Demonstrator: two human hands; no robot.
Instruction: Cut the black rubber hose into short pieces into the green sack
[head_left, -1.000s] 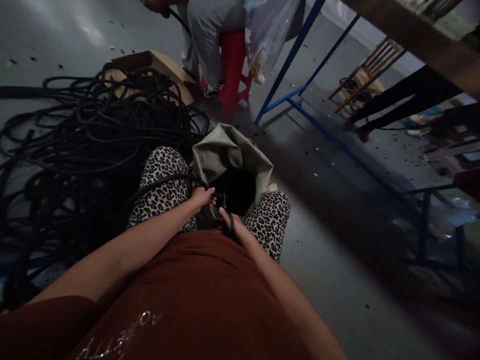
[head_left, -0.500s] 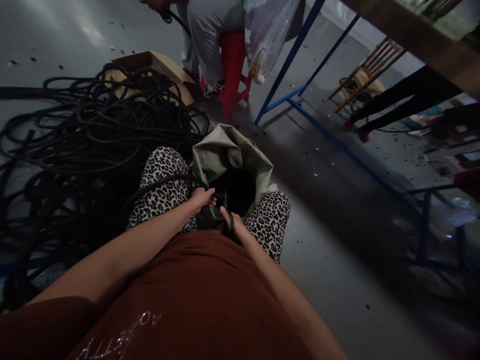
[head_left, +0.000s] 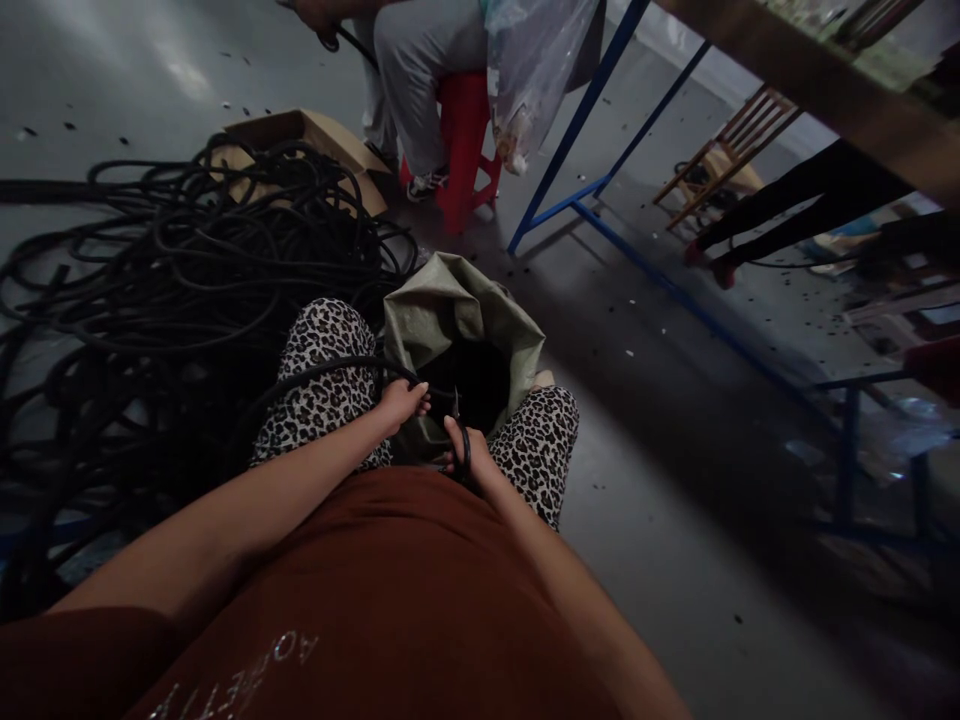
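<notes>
Across my left knee runs a black rubber cord (head_left: 330, 364), and my left hand (head_left: 405, 400) is closed around it near its end. My right hand (head_left: 469, 450) grips a pair of scissors (head_left: 466, 447) by the black handles. Their metal blades point away from me, just right of the left hand and close to the cord. Both hands are over the near rim of an upright olive-green sack (head_left: 431, 312), which stands between my knees with its mouth wide. The sack's inside is too dark to make out.
A large tangle of black cord (head_left: 187, 260) covers the floor at left, partly over a cardboard box (head_left: 330, 140). Ahead, a person in grey trousers sits on a red stool (head_left: 463, 140), beside a clear plastic bag (head_left: 525, 80). A blue-framed table (head_left: 577, 125) stands at right.
The scissors and my right hand have turned slightly, and the blades now sit a little right. My left hand keeps its hold on the cord, shifted slightly.
</notes>
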